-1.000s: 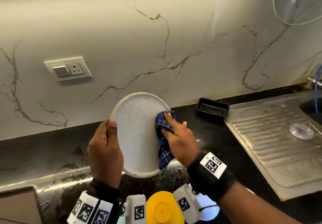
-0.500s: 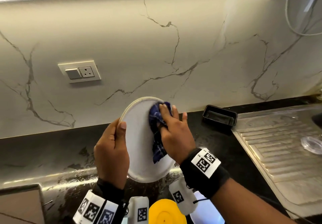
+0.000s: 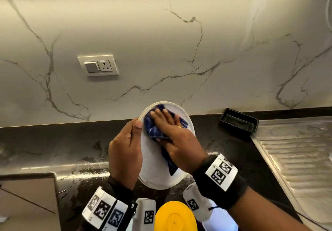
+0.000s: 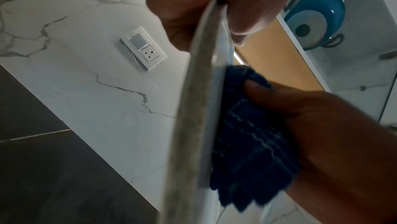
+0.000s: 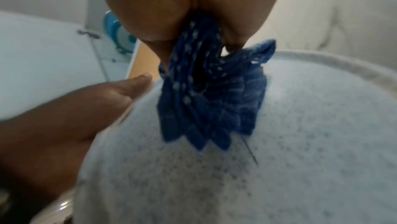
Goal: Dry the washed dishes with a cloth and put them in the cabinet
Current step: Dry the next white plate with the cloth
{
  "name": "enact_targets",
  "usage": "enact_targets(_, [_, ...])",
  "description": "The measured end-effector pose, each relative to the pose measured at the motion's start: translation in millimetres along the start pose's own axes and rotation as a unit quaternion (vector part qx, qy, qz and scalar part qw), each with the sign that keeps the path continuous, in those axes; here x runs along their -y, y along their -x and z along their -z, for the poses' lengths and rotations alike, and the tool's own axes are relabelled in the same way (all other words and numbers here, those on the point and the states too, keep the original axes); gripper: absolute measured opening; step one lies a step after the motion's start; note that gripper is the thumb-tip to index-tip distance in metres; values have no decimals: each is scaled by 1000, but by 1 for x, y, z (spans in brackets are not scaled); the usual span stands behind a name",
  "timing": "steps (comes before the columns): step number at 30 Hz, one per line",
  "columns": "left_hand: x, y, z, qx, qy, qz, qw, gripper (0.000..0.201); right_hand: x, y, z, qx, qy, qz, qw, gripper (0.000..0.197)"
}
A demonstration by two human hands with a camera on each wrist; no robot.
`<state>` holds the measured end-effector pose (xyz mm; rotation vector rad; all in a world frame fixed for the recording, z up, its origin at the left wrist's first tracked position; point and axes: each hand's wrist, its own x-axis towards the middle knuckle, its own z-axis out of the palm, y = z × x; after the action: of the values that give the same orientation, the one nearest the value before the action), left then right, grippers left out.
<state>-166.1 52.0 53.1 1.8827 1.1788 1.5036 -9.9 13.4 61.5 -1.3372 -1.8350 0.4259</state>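
Both hands meet at frame centre: left hand grips the upright plate by its left edge, right hand presses the cloth flat against its face.

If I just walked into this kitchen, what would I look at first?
Probably the white speckled plate held up on edge over the dark counter, with the left hand holding its rim. Right on top of it, the right hand presses a blue cloth against the plate's face. After that, the bright yellow round thing at the very bottom of the head view.
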Motion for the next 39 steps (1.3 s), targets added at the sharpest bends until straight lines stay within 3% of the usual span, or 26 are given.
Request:
enact_targets(4, [2,-4,4,-11,48,36,998,38,6,14,-9,103,168,169,966,64])
enact_targets(8, [5,-5,4,-54,33,38,997,29,-13,49,-4,162,256,218,928,70])
enact_targets(13, [9,-7,12,-68,39,26,997,26,-57,85,22,124,296,156,934,69])
enact_targets(16, [7,-3,10,-43,29,19,998,31,-76,72,36,75,288,33,954,76])
enact_targets(19, [-1,1,6,-9,25,16,1000,30,-78,44,45,37,228,-52,972,65])
enact_targets(24, [-9,-12,9,-37,20,-18,999,15,-68,28,40,8,248,-44,968,61])
enact_targets(29, [-7,-24,12,-129,38,33,990,21,-67,61,4,4,198,-72,977,58])
enact_targets(32, [-3,-26,8,-165,53,56,983,26,-37,71,-16,32,108,-42,993,47])
enact_targets(36, [3,-26,9,-154,40,53,986,28,-9,73,-28,76,110,16,991,42])
enact_targets(39, [6,-22,14,-135,35,43,989,27,-26,71,-23,37,190,-28,981,38])
